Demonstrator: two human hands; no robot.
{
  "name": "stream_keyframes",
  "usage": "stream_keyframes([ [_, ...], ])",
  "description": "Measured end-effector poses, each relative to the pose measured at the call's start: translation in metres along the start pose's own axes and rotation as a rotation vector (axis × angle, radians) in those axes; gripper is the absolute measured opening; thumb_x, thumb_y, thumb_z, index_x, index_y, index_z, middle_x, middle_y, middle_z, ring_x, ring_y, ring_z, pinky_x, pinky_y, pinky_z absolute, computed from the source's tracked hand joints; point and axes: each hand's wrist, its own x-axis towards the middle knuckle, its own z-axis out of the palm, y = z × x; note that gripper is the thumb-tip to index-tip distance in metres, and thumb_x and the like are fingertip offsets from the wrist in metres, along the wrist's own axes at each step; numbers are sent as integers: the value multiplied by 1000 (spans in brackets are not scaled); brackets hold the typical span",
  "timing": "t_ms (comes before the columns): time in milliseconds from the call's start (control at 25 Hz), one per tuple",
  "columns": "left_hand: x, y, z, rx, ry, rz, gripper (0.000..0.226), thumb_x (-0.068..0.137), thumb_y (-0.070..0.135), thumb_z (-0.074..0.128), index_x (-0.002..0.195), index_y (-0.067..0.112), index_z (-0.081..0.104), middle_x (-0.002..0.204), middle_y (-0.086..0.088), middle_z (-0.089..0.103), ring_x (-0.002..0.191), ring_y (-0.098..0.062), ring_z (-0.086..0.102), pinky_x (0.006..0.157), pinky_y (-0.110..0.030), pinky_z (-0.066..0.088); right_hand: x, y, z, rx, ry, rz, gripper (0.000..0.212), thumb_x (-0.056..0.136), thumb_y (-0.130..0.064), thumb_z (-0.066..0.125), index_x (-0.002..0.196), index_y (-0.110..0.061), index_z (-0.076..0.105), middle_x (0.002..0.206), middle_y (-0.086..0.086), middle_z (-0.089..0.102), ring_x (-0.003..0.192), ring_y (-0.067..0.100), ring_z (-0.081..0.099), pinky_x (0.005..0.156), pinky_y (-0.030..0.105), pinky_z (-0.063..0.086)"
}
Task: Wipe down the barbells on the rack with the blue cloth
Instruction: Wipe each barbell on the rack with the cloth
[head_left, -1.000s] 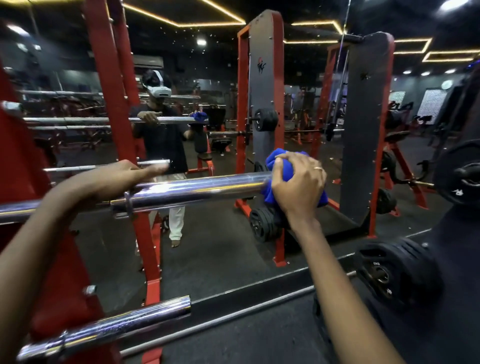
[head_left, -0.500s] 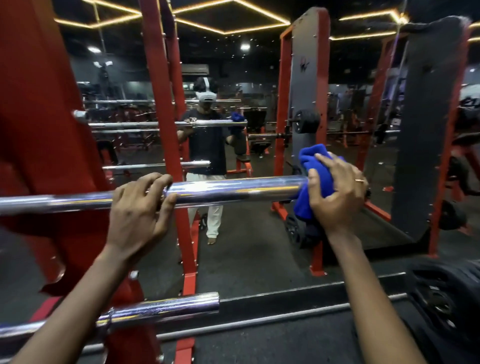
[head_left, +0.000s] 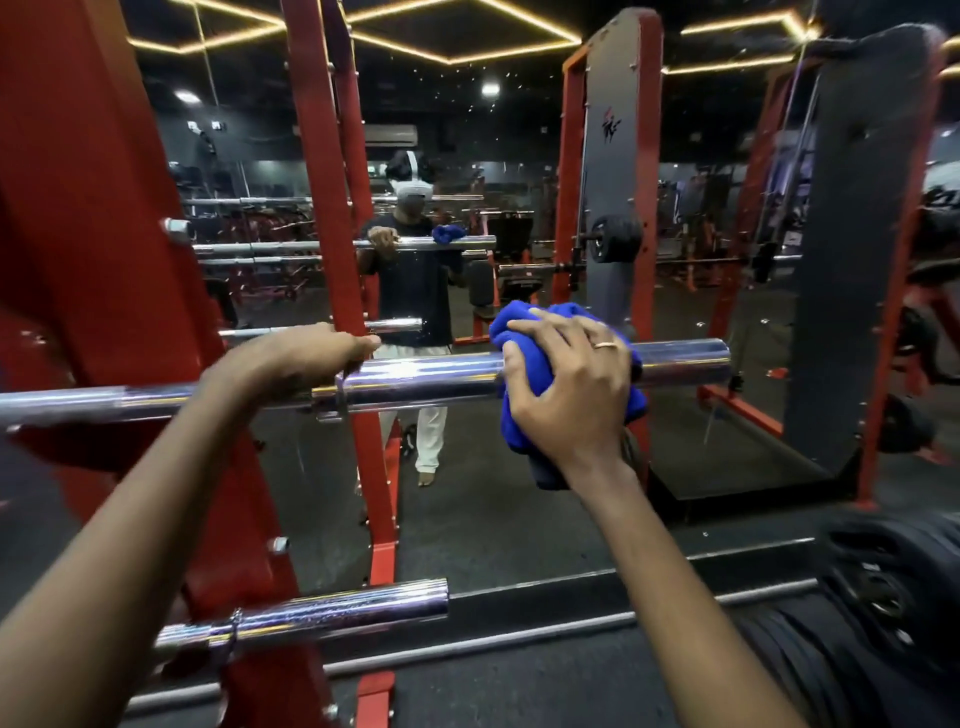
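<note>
The upper barbell is cut off at the left edge, and its sleeve at centre frame is partly hidden by the bunched blue cloth. A second barbell is seen lower left, on the red rack, before a mirror. The cloth is clamped around the sleeve by the right hand; the left hand is curled over the bar.

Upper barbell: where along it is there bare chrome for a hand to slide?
Free: between the left hand and the blue cloth, and from the cloth to the upper barbell tip. Crowded: under the right hand.
</note>
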Motion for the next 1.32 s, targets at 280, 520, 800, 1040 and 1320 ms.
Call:
stream_keyframes([
  [280,-49,-47,83,58,872,450,39,105,32,36,127,13,60,119,-7,69,101,-30,61,91,-45,40,13,75,-21,-77,129,284,28,94,-44,56,110,-26,72,119,-6,71,115,24,62,115,50,33],
  [520,-40,-36,85,-23,920,367,36,104,29,34,121,14,62,102,-6,72,91,-27,66,88,-43,38,10,-3,8,-214,14,304,34,93,-46,52,106,-23,73,115,1,72,117,31,61,113,54,35],
  [800,-41,-42,81,-45,881,381,41,106,31,29,127,15,60,110,-8,72,101,-28,65,92,-42,38,-48,-109,55,42,49,-73,38,96,-43,62,133,-33,66,146,-6,58,140,23,46,121,52,27],
  [1040,-41,-46,84,-68,886,386,45,106,31,31,133,11,61,129,-10,67,124,-27,59,101,-43,37,-67,-18,45,-50,70,-290,56,94,-45,64,146,-36,46,156,-4,41,146,24,38,118,54,28],
  [1320,-41,-39,89,-88,927,338,43,105,32,30,128,14,62,119,-8,70,113,-26,62,98,-42,34,-35,39,7,-74,202,283,47,96,-45,58,138,-26,59,153,0,51,144,32,42,118,60,26],
])
